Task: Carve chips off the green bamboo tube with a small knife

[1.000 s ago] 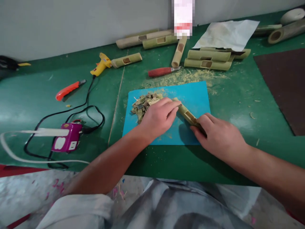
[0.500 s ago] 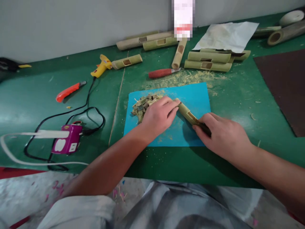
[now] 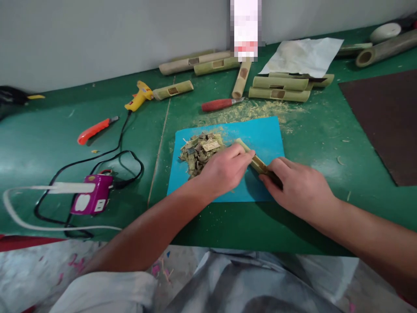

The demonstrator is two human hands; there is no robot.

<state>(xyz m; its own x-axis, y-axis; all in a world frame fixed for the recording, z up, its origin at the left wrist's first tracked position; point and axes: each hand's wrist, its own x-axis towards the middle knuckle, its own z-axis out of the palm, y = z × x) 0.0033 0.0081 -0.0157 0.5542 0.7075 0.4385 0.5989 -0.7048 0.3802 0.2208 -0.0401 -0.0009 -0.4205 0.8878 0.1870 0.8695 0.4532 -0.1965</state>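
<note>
A short bamboo tube (image 3: pixel 257 164) with a window cut in its side lies aslant over the blue sheet (image 3: pixel 260 128). My right hand (image 3: pixel 298 184) is wrapped round its near end, thumb below and fingers above. Across the tube's middle, beside the window, rest the closed fingers of my left hand (image 3: pixel 228 167), gripping it; the left thumb is mostly hidden. To the left of that hand, a heap of bamboo chips (image 3: pixel 203 150) sits on the sheet, partly covered by my wrist.
Beyond the sheet lie a red-handled knife (image 3: pixel 218 104), fine shavings and several cut bamboo tubes (image 3: pixel 280 83). On the left are a yellow glue gun (image 3: pixel 139 96), an orange cutter (image 3: pixel 97 130) and a purple power adapter (image 3: pixel 93 195) with cables. A dark brown board (image 3: pixel 384 121) lies right.
My left fingers have moved from the tube's far tip down toward its window, uncovering more of the chip heap. My right hand keeps its grip. The whole view has shifted slightly.
</note>
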